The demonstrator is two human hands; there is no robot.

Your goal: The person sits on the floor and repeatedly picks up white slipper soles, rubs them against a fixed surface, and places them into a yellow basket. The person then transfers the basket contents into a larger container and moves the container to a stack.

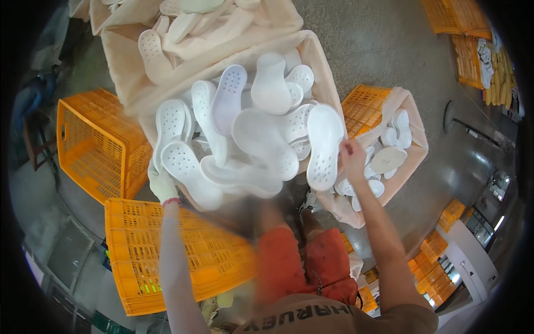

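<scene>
My left hand (162, 183), in a pale knitted glove, is at the near left corner of a cloth-lined bin (323, 71), against the edge of a white shoe sole (168, 125). How its fingers close is hidden. My bare right hand (353, 156) has its thumb and fingers together at the right edge of a white sole (324, 146) with small holes in one end; whether it grips the sole I cannot tell. Between my hands lie several more white soles and one lilac-tinted sole (229, 98).
Yellow plastic crates (89, 146) lie at the left, another crate (146, 259) beside my left forearm. A second lined bin (400, 183) with soles stands at the right. Beyond the near bin is one holding cream soles (154, 56). A black-based stand (448, 117) is on the floor.
</scene>
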